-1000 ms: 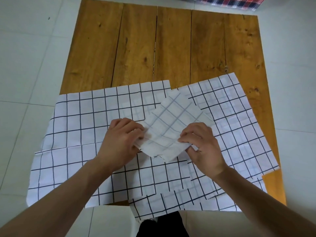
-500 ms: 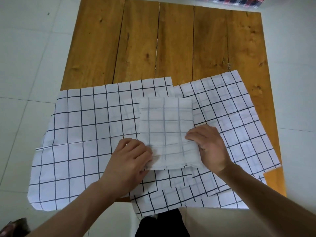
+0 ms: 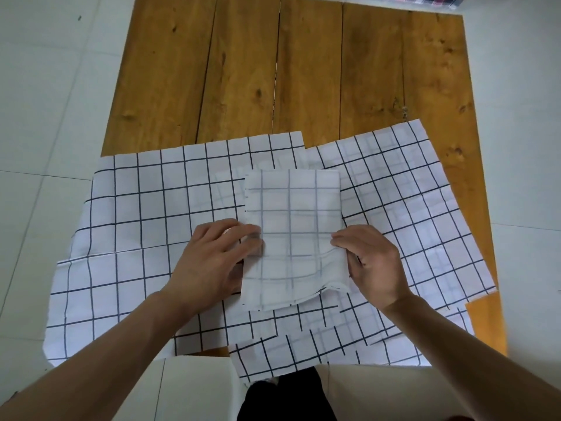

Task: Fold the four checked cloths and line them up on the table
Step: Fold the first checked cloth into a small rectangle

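Where both grip, folded cloth point(image 3: 293, 235) between left hand point(image 3: 212, 262) and right hand point(image 3: 375, 264).

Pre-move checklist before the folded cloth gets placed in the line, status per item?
1. Small folded white checked cloth folded into a compact rectangle: ok.
2. Left hand has a grip on its left edge: ok.
3. Right hand has a grip on its right edge: ok.
4. Near edge layers aligned: not ok, bottom right corner is rumpled and layers splay.
5. Bare space on the brown wooden plank table beyond the cloths for the line: ok.
6. Unfolded white checked cloths underneath, count of three remaining: cannot tell, they overlap.
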`<state>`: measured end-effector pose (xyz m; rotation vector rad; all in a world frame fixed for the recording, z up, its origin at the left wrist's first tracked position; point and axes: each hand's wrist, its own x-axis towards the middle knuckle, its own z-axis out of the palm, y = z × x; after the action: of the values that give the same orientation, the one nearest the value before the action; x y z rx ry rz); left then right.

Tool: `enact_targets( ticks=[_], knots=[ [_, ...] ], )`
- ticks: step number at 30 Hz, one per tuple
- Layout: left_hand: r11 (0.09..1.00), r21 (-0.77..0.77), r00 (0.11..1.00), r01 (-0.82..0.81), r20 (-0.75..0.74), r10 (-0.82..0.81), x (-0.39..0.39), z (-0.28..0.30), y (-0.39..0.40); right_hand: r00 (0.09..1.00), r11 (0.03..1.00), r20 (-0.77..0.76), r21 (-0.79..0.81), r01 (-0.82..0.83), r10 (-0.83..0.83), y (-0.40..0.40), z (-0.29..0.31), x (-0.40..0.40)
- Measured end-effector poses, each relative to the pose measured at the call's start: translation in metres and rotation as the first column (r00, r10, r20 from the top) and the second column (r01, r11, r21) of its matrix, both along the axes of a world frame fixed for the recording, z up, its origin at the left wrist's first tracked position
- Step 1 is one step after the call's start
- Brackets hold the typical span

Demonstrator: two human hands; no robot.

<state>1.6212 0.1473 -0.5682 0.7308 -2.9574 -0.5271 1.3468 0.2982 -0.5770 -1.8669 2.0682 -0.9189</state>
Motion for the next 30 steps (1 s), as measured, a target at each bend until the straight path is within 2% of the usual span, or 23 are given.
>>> enact_targets(
  ticks=[6,11,18,23,25,28,30],
  knots=[
    [0.998,-0.047,0.990,-0.033,-0.141,0.026,-0.006,-0.008,-0.003,1.000,1.000,-0.006,-0.008,0.002,-0.002,-0.001,-0.001,0.000],
    [0.998,0.026,0.968,-0.062,-0.240,0.067,-0.011,-0.004,-0.007,0.999,0.999,-0.029,0.035,0.018,-0.017,-0.001,-0.005,-0.008],
    [0.994,0.050,0.960,-0.102,-0.257,0.112,-0.006,-0.013,-0.012,0.999,0.997,0.010,0.069,0.037,-0.038,-0.006,-0.001,-0.007],
    [0.994,0.012,0.941,-0.106,-0.321,0.104,-0.009,-0.014,-0.015,0.965,0.965,0.106,0.136,0.224,-0.239,-0.012,0.003,0.000],
    [0.992,0.016,0.945,-0.124,-0.304,0.123,-0.011,-0.011,-0.015,0.953,0.951,0.107,0.159,0.266,-0.284,-0.013,0.004,0.002],
    [0.969,0.099,0.937,-0.227,-0.249,0.245,-0.017,-0.005,-0.016,0.928,0.935,0.168,0.185,0.301,-0.332,-0.015,0.008,0.006],
    [0.922,0.206,0.906,-0.328,-0.209,0.369,-0.023,0.000,-0.016,0.891,0.917,0.243,0.212,0.338,-0.384,-0.017,0.012,0.007]
  ],
)
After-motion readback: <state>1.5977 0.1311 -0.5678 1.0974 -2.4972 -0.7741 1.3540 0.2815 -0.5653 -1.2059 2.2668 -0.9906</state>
